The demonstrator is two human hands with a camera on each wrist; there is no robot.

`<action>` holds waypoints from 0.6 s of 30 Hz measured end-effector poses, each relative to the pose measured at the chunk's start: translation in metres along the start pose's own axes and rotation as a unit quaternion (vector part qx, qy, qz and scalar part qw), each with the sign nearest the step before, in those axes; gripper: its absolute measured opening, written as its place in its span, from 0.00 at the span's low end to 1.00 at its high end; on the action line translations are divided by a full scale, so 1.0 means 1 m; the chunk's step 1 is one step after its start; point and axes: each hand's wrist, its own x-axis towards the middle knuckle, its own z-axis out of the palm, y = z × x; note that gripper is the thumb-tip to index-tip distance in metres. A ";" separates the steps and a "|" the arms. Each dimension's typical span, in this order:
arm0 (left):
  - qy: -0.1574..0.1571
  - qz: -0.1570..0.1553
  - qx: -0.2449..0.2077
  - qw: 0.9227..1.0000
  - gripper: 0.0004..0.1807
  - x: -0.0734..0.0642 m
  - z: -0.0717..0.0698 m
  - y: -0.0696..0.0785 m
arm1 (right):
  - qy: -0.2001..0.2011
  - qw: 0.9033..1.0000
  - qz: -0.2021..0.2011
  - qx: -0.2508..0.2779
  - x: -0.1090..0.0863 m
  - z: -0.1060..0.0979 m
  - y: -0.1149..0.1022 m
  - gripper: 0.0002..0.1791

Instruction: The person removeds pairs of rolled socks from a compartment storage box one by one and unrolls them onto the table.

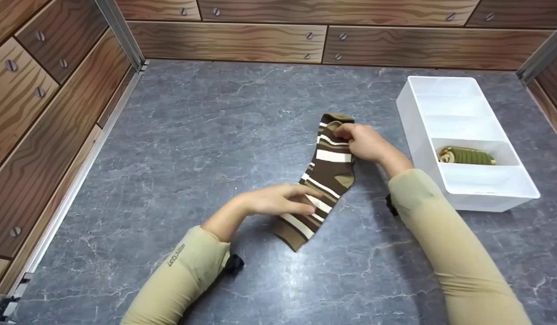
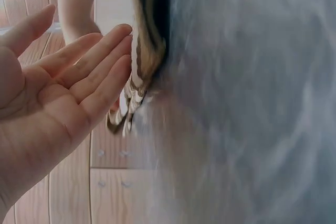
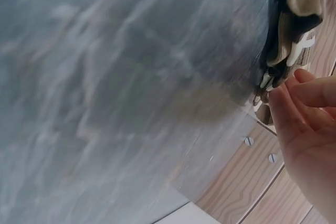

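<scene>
- Striped brown, tan and white sock point(image 1: 330, 169): flat on the grey marbled tabletop point(image 1: 206, 135), slanting, left of the white box.
- Right hand point(image 1: 366, 142): fingers bent, tips touching the sock's far end; I cannot tell whether they pinch the cloth.
- Left hand point(image 1: 276, 199): fingers nearly straight, thumb apart, fingertips touching the sock's nearer half, gripping nothing.
- White box point(image 1: 416, 126): divided crosswise into compartments; the second from the near end holds a rolled green ribbed bundle point(image 1: 470, 156) with a cream spiral end.
- Wood-patterned panels point(image 1: 242, 43): behind the tabletop.
</scene>
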 end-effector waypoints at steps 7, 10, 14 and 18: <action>0.009 -0.020 0.046 0.999 0.27 -0.005 -0.016 -0.001 | 0.003 1.000 0.024 -0.010 -0.015 -0.009 0.005 0.24; 0.016 -0.033 0.066 0.997 0.28 -0.007 -0.024 -0.001 | 0.006 0.999 0.034 -0.024 -0.022 -0.011 0.005 0.22; 0.033 -0.054 0.074 0.995 0.29 -0.007 -0.034 -0.004 | -0.002 0.998 0.056 -0.037 -0.032 -0.012 0.003 0.23; 0.059 -0.067 0.078 0.993 0.28 -0.006 -0.043 -0.008 | -0.018 0.996 0.076 -0.032 -0.041 -0.012 -0.002 0.25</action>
